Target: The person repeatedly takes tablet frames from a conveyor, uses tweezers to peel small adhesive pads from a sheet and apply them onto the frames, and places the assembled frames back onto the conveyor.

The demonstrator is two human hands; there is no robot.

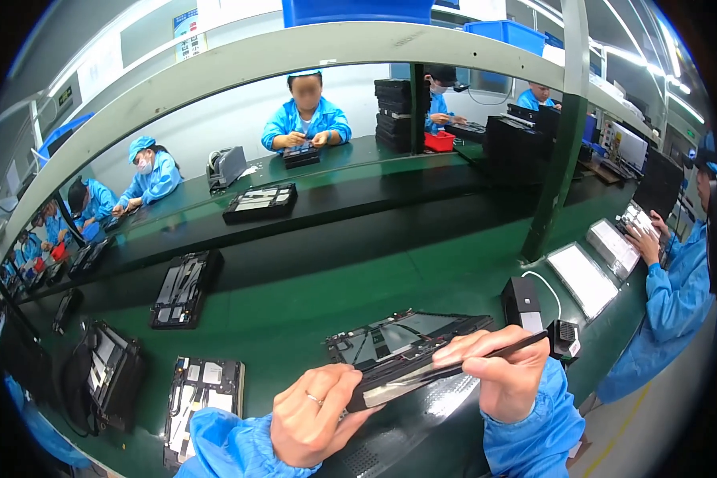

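Observation:
In front of me a flat black electronic device [390, 338] with exposed inner parts is tilted up, its near edge raised. My left hand [315, 410], wearing a ring, is closed on the device's near left corner. Black tweezers [518, 345] are pinched in my right hand [506, 378], pointing left along the near edge. A pale strip [406, 385] runs along that edge; whether the tweezer tips touch it I cannot tell. Beneath my hands lies a grey perforated surface [442, 398], partly hidden.
Open devices [203, 390] lie left of me, beside a black stack [111, 374]. A black box [521, 301] with a white cable stands at the right, near white panels [585, 279]. A green post [558, 183] rises from the bench. Co-workers in blue sit across and at right.

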